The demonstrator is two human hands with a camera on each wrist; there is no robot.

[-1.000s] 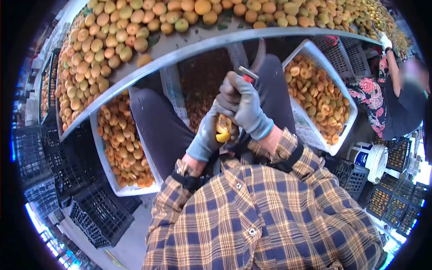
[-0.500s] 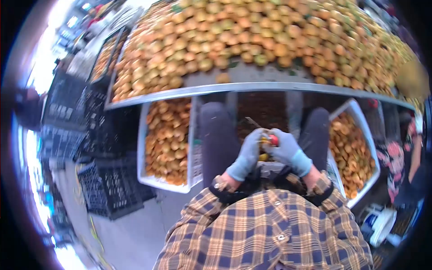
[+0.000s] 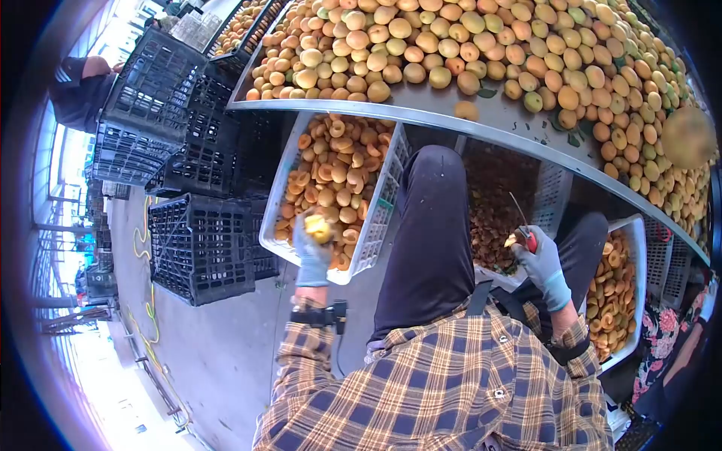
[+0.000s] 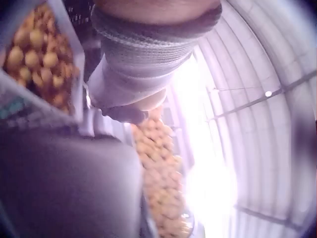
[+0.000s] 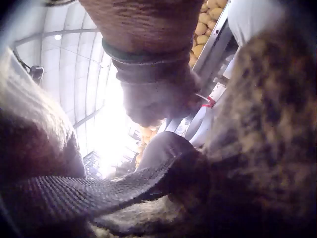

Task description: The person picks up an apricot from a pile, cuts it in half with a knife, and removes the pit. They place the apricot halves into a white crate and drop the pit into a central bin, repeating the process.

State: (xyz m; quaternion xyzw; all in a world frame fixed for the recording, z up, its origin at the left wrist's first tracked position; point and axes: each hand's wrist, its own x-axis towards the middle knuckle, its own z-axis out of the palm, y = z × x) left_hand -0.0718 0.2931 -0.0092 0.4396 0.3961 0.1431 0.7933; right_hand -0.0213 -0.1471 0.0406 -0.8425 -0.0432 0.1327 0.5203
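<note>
My gloved left hand is out to the left, over a white crate of apricot halves. It holds a blurred yellow piece of apricot in its fingers. In the left wrist view the same glove has pale fruit showing at its fingers. My gloved right hand grips a knife by its red handle, the thin blade pointing up and away. A small yellowish bit shows by its fingertips. Below lies a bin of brown scraps between the knees.
Whole apricots are heaped on a metal-edged table ahead. Another white crate of halves stands to the right. Black crates are stacked at left, with a yellow hose on the floor. A person in floral clothing is at far right.
The hands have parted from working together over the lap. My left hand has swung left over the crate with the apricot piece; my right keeps the knife. The head view has turned left.
</note>
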